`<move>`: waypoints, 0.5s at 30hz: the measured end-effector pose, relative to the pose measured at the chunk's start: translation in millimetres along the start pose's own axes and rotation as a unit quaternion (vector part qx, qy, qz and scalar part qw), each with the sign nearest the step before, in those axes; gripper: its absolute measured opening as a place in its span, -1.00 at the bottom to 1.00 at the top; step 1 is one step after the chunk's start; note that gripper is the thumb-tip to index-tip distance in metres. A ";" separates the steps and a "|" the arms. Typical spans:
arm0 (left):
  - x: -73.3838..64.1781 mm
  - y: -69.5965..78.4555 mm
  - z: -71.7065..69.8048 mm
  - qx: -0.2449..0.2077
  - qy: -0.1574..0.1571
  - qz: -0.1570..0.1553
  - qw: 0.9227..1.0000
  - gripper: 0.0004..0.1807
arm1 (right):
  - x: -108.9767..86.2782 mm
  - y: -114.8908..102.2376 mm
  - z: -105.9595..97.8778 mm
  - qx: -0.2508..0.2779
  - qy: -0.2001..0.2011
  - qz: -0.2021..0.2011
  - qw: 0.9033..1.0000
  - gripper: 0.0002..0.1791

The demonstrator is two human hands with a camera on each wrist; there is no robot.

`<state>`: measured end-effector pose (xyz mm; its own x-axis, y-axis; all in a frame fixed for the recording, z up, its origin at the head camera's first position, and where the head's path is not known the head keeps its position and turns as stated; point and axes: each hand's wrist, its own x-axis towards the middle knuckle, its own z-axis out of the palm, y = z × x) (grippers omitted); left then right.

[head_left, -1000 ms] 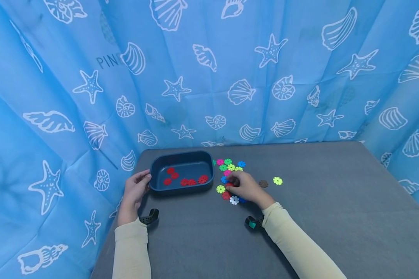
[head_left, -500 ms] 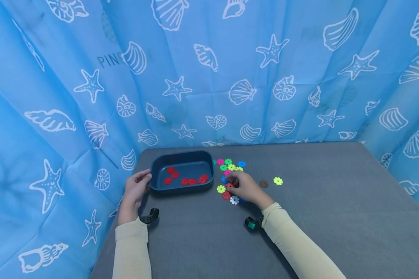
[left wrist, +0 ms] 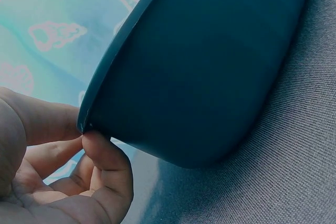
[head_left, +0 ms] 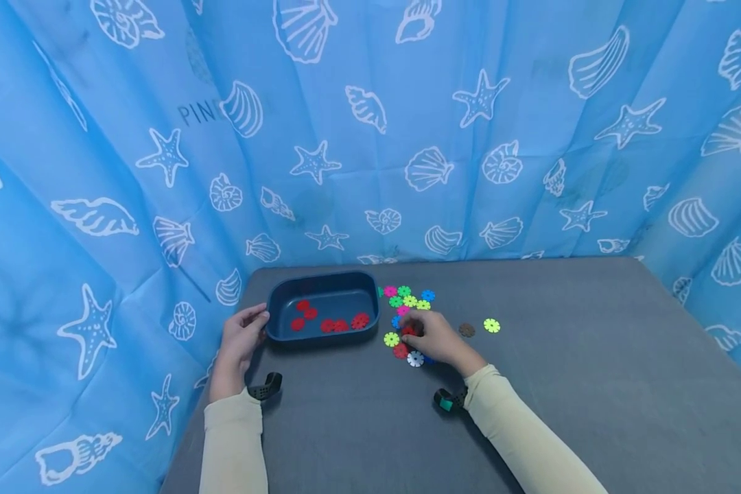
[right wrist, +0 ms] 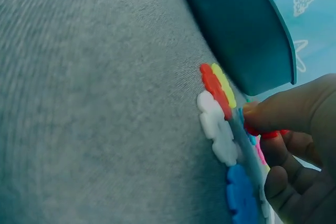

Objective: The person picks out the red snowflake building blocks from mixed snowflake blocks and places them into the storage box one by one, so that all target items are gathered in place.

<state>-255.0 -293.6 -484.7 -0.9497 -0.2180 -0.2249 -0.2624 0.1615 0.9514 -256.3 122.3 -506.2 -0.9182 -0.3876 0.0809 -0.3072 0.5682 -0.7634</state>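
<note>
In the head view, my left hand is at the left end of a dark blue tray. The left wrist view shows thumb and finger pinching the tray's rim. Several red notched plastic discs lie inside it. To the tray's right, my right hand pinches a red disc between thumb and fingers, just over a loose group of discs. Close to that hand lie another red disc, a white disc and a yellow disc. The hand partly covers a blue disc.
Behind the right hand are green, pink and yellow discs. A brown disc and a lone yellow disc lie farther right. A blue shell-patterned curtain hangs along the back and left of the grey table.
My right fingers have closed on the red disc, which now shows tilted between them. The left hand and tray keep their place; the head view has shifted slightly.
</note>
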 end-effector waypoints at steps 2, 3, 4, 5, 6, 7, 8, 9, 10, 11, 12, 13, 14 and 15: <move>-0.4 -2.0 0.2 0.002 -0.001 -0.001 1.000 -0.46 | -0.6 -0.5 0.8 0.014 0.006 0.002 1.000 -0.84; -0.6 -2.8 0.3 0.003 -0.001 0.000 1.000 -0.46 | -0.5 -0.9 1.2 0.025 0.011 0.002 1.000 -0.83; -0.7 -3.5 0.5 0.003 -0.001 0.001 1.000 -0.47 | -0.3 -2.1 1.4 0.037 0.016 0.001 0.999 -0.83; -0.8 -4.0 0.5 0.005 -0.001 0.002 1.000 -0.46 | 0.3 -3.5 1.4 0.050 0.021 0.000 0.999 -0.81; -0.8 -4.2 0.6 0.005 -0.001 0.003 1.000 -0.47 | 1.1 -5.4 1.4 0.064 0.028 -0.001 0.998 -0.80; -0.7 -4.4 0.7 0.006 0.000 0.004 1.000 -0.47 | 2.2 -7.3 1.3 0.079 0.035 -0.003 0.996 -0.79; -0.5 -4.5 0.6 0.006 0.000 0.005 1.000 -0.47 | 3.6 -9.4 1.5 0.091 0.044 -0.006 0.995 -0.78; -0.3 -4.4 0.6 0.005 0.000 0.005 1.000 -0.47 | 5.0 -11.9 1.4 0.103 0.052 -0.008 0.993 -0.77; 0.0 -4.3 0.6 0.004 0.000 0.006 1.000 -0.47 | 6.5 -14.8 1.3 0.114 0.060 -0.010 0.992 -0.76; 0.4 -4.2 0.5 0.004 0.000 0.006 1.000 -0.47 | 8.1 -17.5 1.5 0.125 0.068 -0.009 0.990 -0.76; 0.7 -4.0 0.4 0.004 0.000 0.006 1.000 -0.47 | 9.8 -20.8 1.7 0.136 0.075 -0.007 0.988 -0.76; 1.0 -3.9 0.2 0.004 0.000 0.005 1.000 -0.47 | 11.3 -23.8 2.0 0.149 0.081 -0.004 0.986 -0.76; 1.1 -3.6 0.1 0.004 0.000 0.005 1.000 -0.46 | 12.8 -27.3 2.2 0.159 0.085 0.000 0.984 -0.76; 1.1 -3.2 0.1 0.004 0.000 0.005 1.000 -0.46 | 14.5 -31.0 2.5 0.171 0.088 0.002 0.981 -0.76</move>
<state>-255.2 -294.2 -488.1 -0.9521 -0.2161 -0.2162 -0.2549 0.1713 0.9517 -259.5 97.2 -483.0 -0.9575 -0.2375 0.1635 -0.2290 0.2819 -0.9317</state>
